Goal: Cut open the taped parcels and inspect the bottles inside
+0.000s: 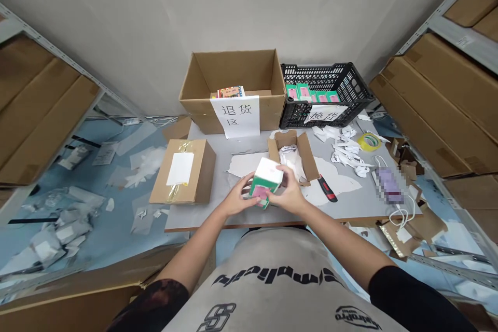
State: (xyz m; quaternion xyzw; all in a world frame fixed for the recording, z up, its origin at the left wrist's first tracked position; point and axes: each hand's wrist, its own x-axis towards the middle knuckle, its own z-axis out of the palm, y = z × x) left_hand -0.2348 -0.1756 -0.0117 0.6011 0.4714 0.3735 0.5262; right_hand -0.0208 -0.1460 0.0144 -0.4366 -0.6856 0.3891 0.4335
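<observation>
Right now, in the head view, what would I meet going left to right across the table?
Sealed cardboard box → green-and-white box, gripped by left hand and right hand → red-handled knife → yellow tape roll.

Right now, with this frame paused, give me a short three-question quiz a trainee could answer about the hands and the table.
1. True or false: the left hand and the right hand both hold the green-and-white box.
2. Which tool lies on the table just right of the open small carton? A. scissors. B. red-handled knife. C. stapler.
3. Fill in: the green packs sit in a black ____.

Key: 1 true. 2 B. 3 crate.
</observation>
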